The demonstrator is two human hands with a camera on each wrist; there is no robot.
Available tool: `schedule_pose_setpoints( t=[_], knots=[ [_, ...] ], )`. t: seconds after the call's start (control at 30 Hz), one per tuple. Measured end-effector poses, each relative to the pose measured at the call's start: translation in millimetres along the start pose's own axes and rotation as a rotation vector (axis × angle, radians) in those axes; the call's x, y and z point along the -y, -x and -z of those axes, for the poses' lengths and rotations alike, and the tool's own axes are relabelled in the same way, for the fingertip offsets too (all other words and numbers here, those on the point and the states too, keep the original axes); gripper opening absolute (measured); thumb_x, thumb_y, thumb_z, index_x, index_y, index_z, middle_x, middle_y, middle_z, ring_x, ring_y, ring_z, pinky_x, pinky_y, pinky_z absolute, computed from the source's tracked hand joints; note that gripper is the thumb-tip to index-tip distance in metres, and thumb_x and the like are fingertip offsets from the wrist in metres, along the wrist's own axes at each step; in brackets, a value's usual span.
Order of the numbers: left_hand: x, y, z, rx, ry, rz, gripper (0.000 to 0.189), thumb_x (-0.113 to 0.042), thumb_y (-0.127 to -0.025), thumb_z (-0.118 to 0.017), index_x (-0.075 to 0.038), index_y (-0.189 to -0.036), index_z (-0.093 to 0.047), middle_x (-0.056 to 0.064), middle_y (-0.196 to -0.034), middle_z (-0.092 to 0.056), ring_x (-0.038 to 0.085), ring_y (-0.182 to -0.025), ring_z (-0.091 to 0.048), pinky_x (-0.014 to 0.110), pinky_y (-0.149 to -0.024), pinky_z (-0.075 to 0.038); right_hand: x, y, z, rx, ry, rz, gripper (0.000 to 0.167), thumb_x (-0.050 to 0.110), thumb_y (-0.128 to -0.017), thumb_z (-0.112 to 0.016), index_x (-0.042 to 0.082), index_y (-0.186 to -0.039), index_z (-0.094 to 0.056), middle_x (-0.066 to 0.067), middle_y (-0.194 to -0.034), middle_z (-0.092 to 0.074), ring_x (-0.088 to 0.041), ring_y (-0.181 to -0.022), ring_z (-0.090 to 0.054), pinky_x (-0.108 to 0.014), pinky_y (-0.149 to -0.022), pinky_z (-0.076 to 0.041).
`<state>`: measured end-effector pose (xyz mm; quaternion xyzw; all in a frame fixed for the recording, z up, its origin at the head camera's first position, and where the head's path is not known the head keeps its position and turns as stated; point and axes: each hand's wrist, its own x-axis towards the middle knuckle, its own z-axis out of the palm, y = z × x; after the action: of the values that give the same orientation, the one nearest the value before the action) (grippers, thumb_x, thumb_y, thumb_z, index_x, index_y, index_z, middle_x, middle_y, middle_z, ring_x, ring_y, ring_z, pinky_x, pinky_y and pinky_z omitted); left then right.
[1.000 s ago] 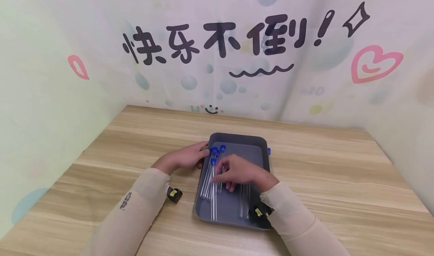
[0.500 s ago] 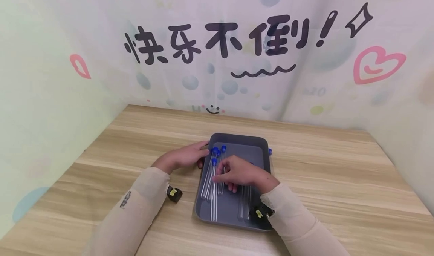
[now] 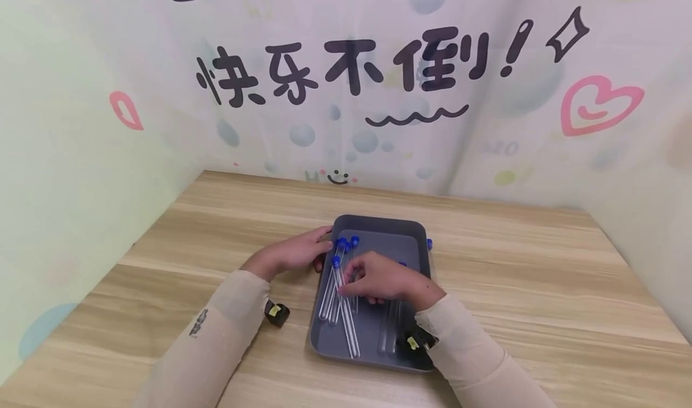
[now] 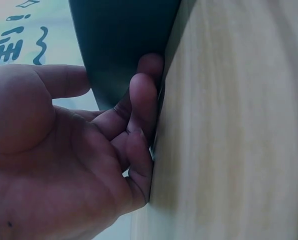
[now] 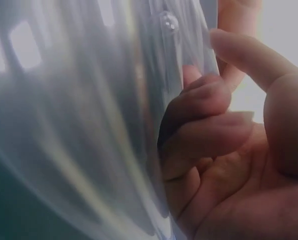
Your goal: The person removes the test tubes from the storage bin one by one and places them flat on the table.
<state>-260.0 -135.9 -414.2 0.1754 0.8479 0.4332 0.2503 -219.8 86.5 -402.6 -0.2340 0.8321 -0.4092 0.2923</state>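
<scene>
A grey tray [image 3: 373, 365] stands on the table, holding several clear test tubes with blue caps. My left hand [image 3: 294, 253] is at its left wall; in the left wrist view the thumb reaches the rim and the bent fingers [image 4: 143, 100] lie against the outer side, near the table. Inside the tray, my right hand [image 3: 381, 276] pinches a test tube [image 3: 348, 330] between thumb and fingertips, cap end away from me. More test tubes [image 3: 327, 303] lie to its left. In the right wrist view, blurred glass fills the left side beside the curled fingers [image 5: 204, 135].
Other test tubes [image 3: 390, 327] lie at the tray's right side, partly under the right wrist. A blue cap [image 3: 429, 244] shows just outside the tray's right wall. The wooden table [image 3: 540, 276] meets a printed cloth backdrop [image 3: 346, 143] behind.
The test tube at my right fingertips has tilted: its cap end shifted slightly left and its rounded end swung right. My left hand stays at the tray wall.
</scene>
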Motion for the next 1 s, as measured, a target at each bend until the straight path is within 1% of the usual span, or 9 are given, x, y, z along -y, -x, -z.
schedule_pose_setpoints(
  t=[0.13, 0.27, 0.37, 0.43, 0.53, 0.67, 0.73, 0.83, 1.0],
  knots=[
    [-1.8, -0.7, -0.3, 0.008, -0.001, 0.01, 0.053, -0.023, -0.109, -0.035, -0.018, -0.16, -0.022, 0.006, -0.087, -0.06, 0.02, -0.08, -0.06, 0.036, -0.094, -0.042, -1.0, 2.0, 1.3, -0.025, -0.011, -0.004, 0.013, 0.021, -0.091, -0.072, 0.009, -0.093, -0.068, 0.002, -0.055, -0.054, -0.009, -0.043, -0.047, -0.023, -0.043, -0.04],
    [-3.0, -1.3, 0.1, 0.002, -0.017, 0.01, 0.054, -0.025, -0.109, -0.035, -0.016, -0.16, -0.022, 0.008, -0.086, -0.061, 0.02, -0.08, -0.06, 0.039, -0.098, -0.04, -0.8, 3.3, 2.8, -0.071, -0.019, -0.016, 0.011, 0.02, -0.092, -0.069, 0.009, -0.095, -0.067, 0.001, -0.059, -0.054, -0.01, -0.045, -0.048, -0.024, -0.042, -0.041],
    [-2.8, -1.5, 0.5, -0.006, -0.022, 0.015, 0.054, -0.025, -0.109, -0.035, -0.015, -0.16, -0.022, 0.008, -0.085, -0.061, 0.02, -0.079, -0.061, 0.04, -0.1, -0.039, 0.6, 3.7, 4.0, -0.112, -0.034, -0.004, 0.011, 0.017, -0.092, -0.065, 0.007, -0.097, -0.065, 0.0, -0.063, -0.054, -0.011, -0.048, -0.048, -0.024, -0.043, -0.041],
    [-2.4, -1.5, 0.4, -0.004, -0.015, 0.021, 0.054, -0.025, -0.109, -0.035, -0.014, -0.16, -0.021, 0.008, -0.086, -0.061, 0.02, -0.08, -0.06, 0.04, -0.1, -0.039, 1.6, 3.9, 5.0, -0.136, -0.047, 0.005, 0.011, 0.015, -0.092, -0.063, 0.005, -0.098, -0.064, 0.0, -0.066, -0.054, -0.011, -0.05, -0.047, -0.025, -0.045, -0.041],
    [-1.1, -1.4, -0.4, 0.005, -0.004, 0.019, 0.054, -0.025, -0.109, -0.035, -0.013, -0.16, -0.021, 0.008, -0.089, -0.061, 0.02, -0.08, -0.06, 0.038, -0.097, -0.041, 2.4, 4.1, 5.9, -0.159, -0.072, 0.017, 0.012, 0.013, -0.094, -0.059, 0.003, -0.1, -0.062, 0.0, -0.072, -0.056, -0.011, -0.056, -0.05, -0.026, -0.049, -0.045],
    [0.5, -1.3, -1.3, 0.001, 0.002, 0.009, 0.055, -0.025, -0.108, -0.036, -0.013, -0.16, -0.022, 0.008, -0.089, -0.061, 0.019, -0.08, -0.06, 0.038, -0.097, -0.041, 3.7, 4.9, 6.0, -0.139, -0.142, 0.006, 0.013, 0.013, -0.099, -0.055, 0.002, -0.106, -0.056, -0.004, -0.076, -0.062, -0.013, -0.06, -0.058, -0.03, -0.055, -0.054],
    [0.3, -1.5, -1.5, 0.002, 0.005, 0.007, 0.055, -0.025, -0.108, -0.036, -0.012, -0.16, -0.022, 0.008, -0.088, -0.061, 0.02, -0.079, -0.06, 0.038, -0.097, -0.042, 5.3, 6.0, 5.9, -0.122, -0.182, -0.008, 0.014, 0.014, -0.1, -0.054, 0.003, -0.109, -0.053, -0.005, -0.075, -0.063, -0.015, -0.058, -0.06, -0.032, -0.055, -0.056],
    [0.2, -1.6, -1.7, 0.005, 0.017, 0.013, 0.054, -0.024, -0.108, -0.035, -0.013, -0.16, -0.023, 0.008, -0.088, -0.062, 0.02, -0.08, -0.061, 0.037, -0.096, -0.042, 8.3, 8.4, 6.0, -0.099, -0.222, -0.018, 0.016, 0.016, -0.102, -0.052, 0.004, -0.112, -0.05, -0.006, -0.073, -0.062, -0.017, -0.055, -0.062, -0.036, -0.054, -0.057],
    [0.7, -1.2, -1.2, 0.0, 0.019, 0.017, 0.054, -0.024, -0.108, -0.035, -0.014, -0.16, -0.023, 0.008, -0.091, -0.062, 0.02, -0.081, -0.061, 0.035, -0.092, -0.044, 11.7, 12.4, 8.0, -0.087, -0.277, -0.016, 0.019, 0.018, -0.104, -0.05, 0.005, -0.117, -0.046, -0.007, -0.08, -0.059, -0.019, -0.055, -0.062, -0.041, -0.053, -0.058]
  ],
)
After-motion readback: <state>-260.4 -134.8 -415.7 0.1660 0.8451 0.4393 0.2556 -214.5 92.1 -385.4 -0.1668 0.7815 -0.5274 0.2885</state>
